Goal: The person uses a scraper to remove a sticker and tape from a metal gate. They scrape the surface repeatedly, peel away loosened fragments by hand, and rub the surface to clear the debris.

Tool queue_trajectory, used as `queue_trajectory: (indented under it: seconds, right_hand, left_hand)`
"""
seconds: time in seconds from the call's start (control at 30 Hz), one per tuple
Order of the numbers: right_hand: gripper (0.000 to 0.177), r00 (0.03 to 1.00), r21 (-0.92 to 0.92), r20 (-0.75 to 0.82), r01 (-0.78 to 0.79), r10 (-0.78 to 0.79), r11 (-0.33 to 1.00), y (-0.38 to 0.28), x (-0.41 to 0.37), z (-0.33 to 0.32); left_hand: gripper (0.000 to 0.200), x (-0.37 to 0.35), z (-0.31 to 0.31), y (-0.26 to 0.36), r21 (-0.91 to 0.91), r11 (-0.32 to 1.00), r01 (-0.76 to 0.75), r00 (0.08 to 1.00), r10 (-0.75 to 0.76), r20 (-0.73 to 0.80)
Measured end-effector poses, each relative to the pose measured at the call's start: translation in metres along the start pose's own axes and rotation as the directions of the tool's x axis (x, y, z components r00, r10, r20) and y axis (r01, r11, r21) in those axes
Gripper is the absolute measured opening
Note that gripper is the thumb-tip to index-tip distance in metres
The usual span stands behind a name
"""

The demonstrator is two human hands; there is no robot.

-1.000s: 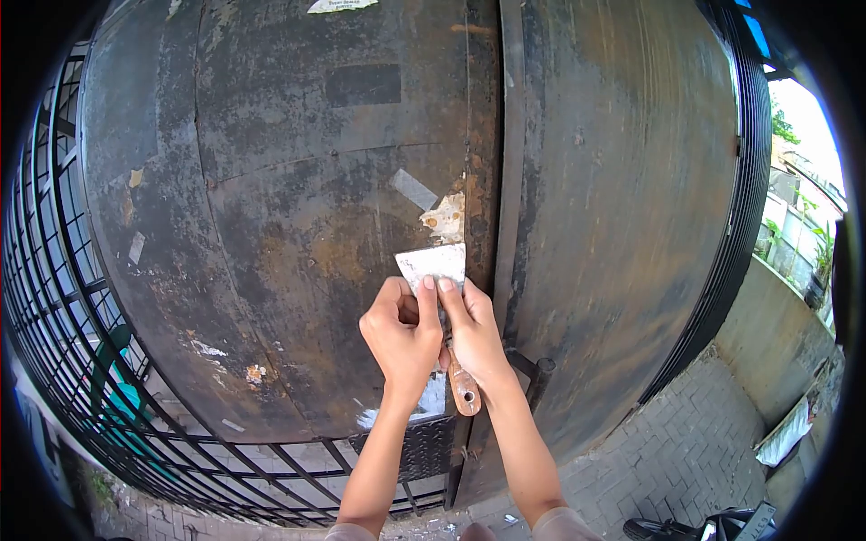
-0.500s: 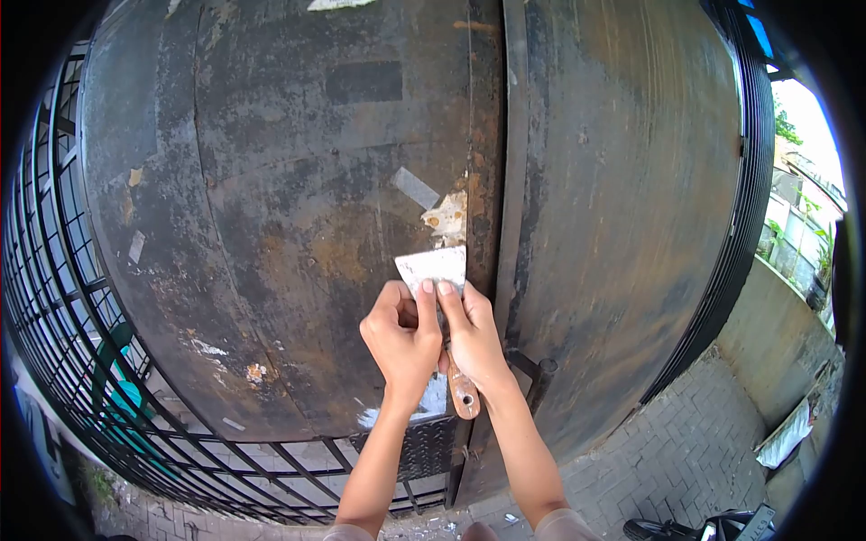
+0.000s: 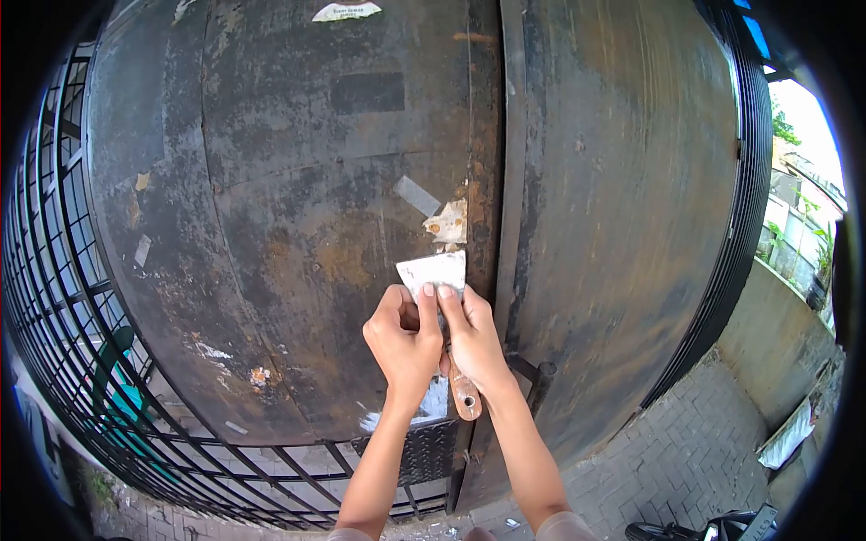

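Both of my hands hold a scraper (image 3: 437, 270) with a wide pale blade and a worn wooden handle. My left hand (image 3: 405, 341) presses its fingers on the left of the blade's base. The fingers of my right hand (image 3: 473, 338) are closed round the tool, with the handle end showing below. The blade's edge lies against or just in front of a dark, rusty metal panel (image 3: 298, 216). Just above the blade, a torn cream paper remnant (image 3: 447, 223) clings to the panel, beside a grey tape strip (image 3: 418, 196).
A vertical seam divides the panel from another metal panel (image 3: 622, 207) at right. Black railing (image 3: 86, 298) curves along the left and bottom. A metal post (image 3: 544, 377) juts out by my right forearm. Part of a motorcycle (image 3: 740, 525) stands on the paving at lower right.
The panel and paper remnant appear slightly lower in view, and more of the white label at the top shows. My hands keep the same grip on the scraper.
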State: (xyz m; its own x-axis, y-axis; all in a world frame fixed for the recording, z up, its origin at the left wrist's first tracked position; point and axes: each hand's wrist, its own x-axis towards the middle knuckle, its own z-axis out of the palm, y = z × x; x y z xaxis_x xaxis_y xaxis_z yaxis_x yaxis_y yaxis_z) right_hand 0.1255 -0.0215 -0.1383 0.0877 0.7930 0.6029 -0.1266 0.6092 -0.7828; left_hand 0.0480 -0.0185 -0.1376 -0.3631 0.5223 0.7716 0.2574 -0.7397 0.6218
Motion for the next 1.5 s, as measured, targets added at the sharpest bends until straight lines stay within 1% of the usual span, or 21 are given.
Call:
queue_trajectory:
  seconds: [0.07, 0.13, 0.2, 0.3, 0.33, 0.4, 0.47, 0.5, 0.6, 0.63, 0.67, 0.73, 0.87, 0.9, 1.03, 1.13, 1.17, 1.2, 1.3, 1.4, 1.5]
  right_hand:
    - [0.030, 0.999, 0.009, 0.010, -0.047, 0.047, 0.999, 0.000, 0.002, -0.003]
    - [0.030, 0.992, 0.057, 0.024, -0.124, 0.123, 0.991, -0.014, 0.001, 0.000]
    - [0.030, 0.997, 0.037, 0.026, -0.074, 0.073, 0.997, -0.005, 0.004, -0.002]
    - [0.030, 1.000, -0.041, -0.004, 0.026, -0.026, 0.999, 0.002, 0.008, -0.003]
    - [0.029, 0.994, 0.029, 0.029, -0.108, 0.107, 0.994, -0.018, 0.004, -0.001]
    - [0.029, 0.997, 0.005, 0.038, -0.060, 0.060, 0.998, -0.007, 0.008, -0.004]
    - [0.030, 1.000, -0.003, 0.005, -0.006, 0.006, 1.000, 0.000, 0.008, -0.003]
    - [0.032, 0.999, 0.026, 0.018, -0.045, 0.045, 0.999, -0.006, 0.007, -0.002]
    - [0.032, 0.994, 0.001, 0.018, -0.111, 0.111, 0.994, -0.022, 0.006, 0.001]
    - [0.032, 0.993, -0.014, 0.034, -0.113, 0.113, 0.994, -0.019, 0.005, -0.001]
    - [0.032, 0.999, -0.065, 0.022, -0.025, 0.026, 0.998, -0.005, 0.005, -0.003]
    - [0.032, 0.998, -0.037, 0.003, -0.067, 0.067, 0.997, -0.006, -0.005, -0.002]
    - [0.030, 0.995, -0.003, 0.015, -0.099, 0.099, 0.995, -0.011, 0.002, -0.002]
    - [0.029, 0.993, 0.056, 0.014, -0.121, 0.121, 0.991, -0.019, 0.001, 0.002]
    - [0.028, 0.999, -0.037, -0.037, -0.027, 0.026, 0.999, -0.004, -0.004, 0.003]
    - [0.027, 0.991, 0.014, 0.006, -0.137, 0.137, 0.990, -0.008, -0.006, -0.001]
    - [0.028, 0.992, 0.035, 0.009, -0.125, 0.125, 0.991, -0.012, -0.005, 0.001]
    - [0.028, 0.992, 0.028, 0.006, -0.128, 0.127, 0.991, -0.009, -0.008, 0.000]
    - [0.028, 0.998, -0.012, 0.006, -0.067, 0.068, 0.998, -0.003, -0.003, 0.000]
    - [0.028, 0.989, 0.031, 0.010, -0.147, 0.147, 0.989, -0.008, -0.006, 0.000]
    - [0.028, 0.993, 0.010, 0.012, -0.122, 0.122, 0.993, -0.004, -0.008, 0.000]
  left_hand:
    - [0.033, 0.008, 0.003, -0.002, 0.024, 0.999, -0.035, 0.999, 0.035, 0.006]
    - [0.033, 0.009, 0.000, 0.010, -0.058, 0.998, 0.037, 0.999, -0.035, 0.035]
    - [0.033, 0.004, 0.002, 0.005, -0.037, 0.999, -0.009, 1.000, 0.008, -0.013]
    - [0.031, 0.012, 0.002, 0.006, -0.021, 1.000, 0.001, 1.000, -0.001, 0.021]
    - [0.031, 0.014, 0.001, 0.007, -0.018, 1.000, 0.014, 0.999, -0.013, 0.036]
    - [0.031, 0.009, 0.003, 0.006, -0.032, 0.999, 0.025, 1.000, -0.025, 0.013]
    - [0.032, 0.006, 0.006, 0.003, -0.053, 0.998, -0.015, 1.000, 0.014, -0.021]
    - [0.032, 0.009, 0.005, 0.004, -0.035, 0.999, -0.029, 1.000, 0.029, -0.006]
    - [0.031, 0.017, 0.001, 0.014, -0.066, 0.996, 0.063, 0.997, -0.060, 0.043]
    - [0.031, 0.014, 0.000, 0.008, -0.014, 1.000, 0.000, 1.000, 0.000, 0.026]
    - [0.030, 0.009, -0.001, 0.005, 0.013, 1.000, -0.027, 1.000, 0.027, 0.007]
    - [0.030, 0.002, -0.005, 0.010, -0.008, 0.999, 0.035, 0.999, -0.035, 0.038]
    - [0.029, 0.012, -0.003, 0.007, -0.013, 1.000, 0.017, 0.998, -0.016, 0.056]
    - [0.029, 0.013, -0.003, 0.013, -0.045, 0.998, 0.054, 0.997, -0.051, 0.055]
    - [0.029, 0.005, -0.003, 0.004, 0.005, 1.000, 0.021, 0.999, -0.021, 0.049]
    - [0.030, 0.003, -0.005, 0.002, 0.007, 1.000, 0.014, 0.998, -0.015, 0.057]
    - [0.030, 0.006, -0.003, 0.005, -0.036, 0.998, 0.050, 0.997, -0.048, 0.056]
    - [0.030, 0.002, -0.004, 0.002, -0.024, 0.998, 0.050, 0.997, -0.048, 0.056]
    - [0.030, 0.001, -0.002, -0.002, -0.029, 1.000, -0.001, 1.000, 0.002, 0.026]
    - [0.031, 0.004, -0.004, -0.001, -0.007, 0.999, 0.045, 0.997, -0.045, 0.068]
    - [0.033, -0.001, -0.004, 0.000, -0.026, 0.999, 0.032, 0.999, -0.031, 0.041]
